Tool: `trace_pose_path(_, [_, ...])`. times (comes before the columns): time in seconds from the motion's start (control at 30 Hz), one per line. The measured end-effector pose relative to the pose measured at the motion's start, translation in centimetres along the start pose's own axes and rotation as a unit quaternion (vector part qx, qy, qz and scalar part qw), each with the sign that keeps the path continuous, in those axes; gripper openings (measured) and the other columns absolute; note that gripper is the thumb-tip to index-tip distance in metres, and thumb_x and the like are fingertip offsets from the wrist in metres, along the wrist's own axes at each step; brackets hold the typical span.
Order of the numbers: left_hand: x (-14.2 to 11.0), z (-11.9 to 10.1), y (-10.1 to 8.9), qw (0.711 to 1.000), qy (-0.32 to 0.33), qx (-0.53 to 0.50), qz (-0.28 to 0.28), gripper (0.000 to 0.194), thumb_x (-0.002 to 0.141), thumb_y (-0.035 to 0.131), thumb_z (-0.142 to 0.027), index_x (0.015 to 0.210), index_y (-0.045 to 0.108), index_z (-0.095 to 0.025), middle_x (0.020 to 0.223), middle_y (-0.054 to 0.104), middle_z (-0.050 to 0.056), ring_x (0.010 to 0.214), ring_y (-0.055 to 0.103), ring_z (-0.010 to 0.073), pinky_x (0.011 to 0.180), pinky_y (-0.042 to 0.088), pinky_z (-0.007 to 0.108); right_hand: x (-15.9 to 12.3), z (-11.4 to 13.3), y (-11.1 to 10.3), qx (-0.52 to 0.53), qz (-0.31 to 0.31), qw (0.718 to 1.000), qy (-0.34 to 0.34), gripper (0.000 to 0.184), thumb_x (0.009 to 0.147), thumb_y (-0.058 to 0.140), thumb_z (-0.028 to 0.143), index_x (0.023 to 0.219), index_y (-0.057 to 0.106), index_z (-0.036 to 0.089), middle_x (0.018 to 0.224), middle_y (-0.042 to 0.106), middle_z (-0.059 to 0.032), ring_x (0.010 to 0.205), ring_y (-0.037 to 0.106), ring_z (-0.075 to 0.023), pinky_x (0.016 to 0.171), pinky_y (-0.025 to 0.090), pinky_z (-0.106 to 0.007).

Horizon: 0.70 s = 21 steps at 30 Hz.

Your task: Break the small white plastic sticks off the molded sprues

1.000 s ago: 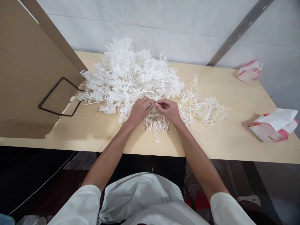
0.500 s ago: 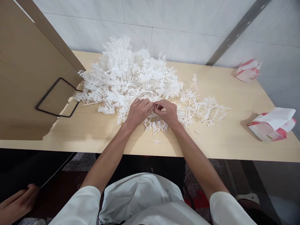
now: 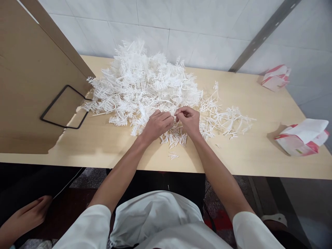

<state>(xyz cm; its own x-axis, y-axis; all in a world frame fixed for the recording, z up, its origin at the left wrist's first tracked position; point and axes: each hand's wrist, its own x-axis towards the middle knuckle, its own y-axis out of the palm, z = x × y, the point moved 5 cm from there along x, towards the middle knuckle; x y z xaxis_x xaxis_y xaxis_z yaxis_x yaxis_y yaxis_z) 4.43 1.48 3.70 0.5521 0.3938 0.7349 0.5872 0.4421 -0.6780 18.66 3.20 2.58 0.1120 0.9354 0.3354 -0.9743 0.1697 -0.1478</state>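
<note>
A big heap of white, branched plastic sprigs [image 3: 147, 79] spreads over the table before me. At its front edge, my left hand [image 3: 158, 125] is closed, knuckles up, with a bit of a white sprig showing by its fingertips. Close to its right, the thumb and forefinger of my right hand [image 3: 190, 120] are pinched together; anything between them is too small to make out. Under and just in front of my hands lie short white plastic bits [image 3: 173, 139]. Bare, stringy white stems [image 3: 234, 121] form a looser pile to the right.
A brown board [image 3: 28, 86] with a black wire frame [image 3: 55, 102] stands at the left. Two red-and-white paper packets [image 3: 298, 138] sit on the right of the wooden table [image 3: 246, 155]. A tiled wall is behind. Another person's hand [image 3: 28, 216] rests low at the left.
My hands have moved slightly apart; the right has shifted right and up a little, the left slightly right. The other person's hand at lower left has moved a bit right and up.
</note>
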Motion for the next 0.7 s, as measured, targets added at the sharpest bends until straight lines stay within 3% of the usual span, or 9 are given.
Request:
trace_pose_path(0.07, [0.1, 0.3, -0.1, 0.999, -0.038, -0.009, -0.009, 0.019, 0.096, 0.045, -0.019, 0.080, 0.055, -0.019, 0.074, 0.062, 0.000, 0.067, 0.053, 0.0130, 0.070, 0.037, 0.029, 0.1, -0.5, -0.1, 0.057, -0.003, 0.998, 0.038, 0.006, 0.076, 0.054, 0.019, 0.074, 0.060, 0.021, 0.070, 0.061, 0.0027, 0.053, 0.054, -0.0075, 0.053, 0.049, -0.023])
trace_pose_path(0.17, [0.1, 0.9, -0.1, 0.995, -0.093, -0.036, -0.010, 0.017, 0.098, 0.045, -0.024, 0.088, 0.058, -0.019, 0.080, 0.066, 0.001, 0.072, 0.057, 0.0134, 0.071, 0.040, 0.029, 0.2, -0.7, 0.3, 0.097, 0.047, 0.991, 0.073, 0.008, 0.082, 0.056, 0.026, 0.079, 0.061, 0.021, 0.070, 0.059, 0.0031, 0.054, 0.054, -0.0069, 0.052, 0.049, -0.022])
trace_pose_path(0.27, [0.0, 1.2, 0.1, 0.992, -0.119, -0.047, -0.009, 0.019, 0.099, 0.043, -0.027, 0.092, 0.059, -0.019, 0.083, 0.067, 0.002, 0.075, 0.059, 0.0141, 0.072, 0.040, 0.029, 0.2, -0.3, 0.8, 0.084, 0.105, 0.988, 0.075, 0.021, 0.084, 0.063, 0.042, 0.082, 0.063, 0.021, 0.071, 0.058, 0.0030, 0.055, 0.055, -0.0074, 0.051, 0.050, -0.022])
trace_pose_path(0.37, [-0.2, 1.4, 0.3, 0.990, -0.135, -0.039, -0.010, 0.022, 0.100, 0.041, -0.029, 0.092, 0.059, -0.019, 0.083, 0.068, 0.003, 0.075, 0.059, 0.0143, 0.072, 0.039, 0.029, 0.1, 0.1, 1.0, 0.056, 0.122, 0.989, 0.056, 0.031, 0.077, 0.071, 0.051, 0.086, 0.064, 0.021, 0.073, 0.062, 0.0022, 0.058, 0.058, -0.0084, 0.055, 0.052, -0.023])
trace_pose_path(0.5, [-0.3, 1.6, 0.3, 0.988, -0.148, -0.039, -0.015, 0.022, 0.100, 0.040, -0.028, 0.092, 0.059, -0.019, 0.086, 0.069, 0.003, 0.076, 0.060, 0.0144, 0.074, 0.040, 0.029, 0.0, 0.1, 0.8, 0.014, 0.115, 0.993, 0.025, 0.032, 0.075, 0.073, 0.050, 0.090, 0.067, 0.022, 0.078, 0.066, 0.0000, 0.063, 0.060, -0.0102, 0.061, 0.054, -0.025])
trace_pose_path(0.7, [-0.3, 1.4, 0.3, 0.990, -0.126, -0.048, 0.027, 0.022, 0.100, 0.037, -0.022, 0.099, 0.059, -0.019, 0.088, 0.069, 0.003, 0.078, 0.060, 0.0160, 0.074, 0.039, 0.031, -0.1, 0.1, 0.7, -0.095, 0.097, 0.990, -0.027, 0.013, 0.083, 0.061, 0.033, 0.086, 0.064, 0.020, 0.070, 0.061, 0.0022, 0.058, 0.054, -0.0095, 0.058, 0.045, -0.024])
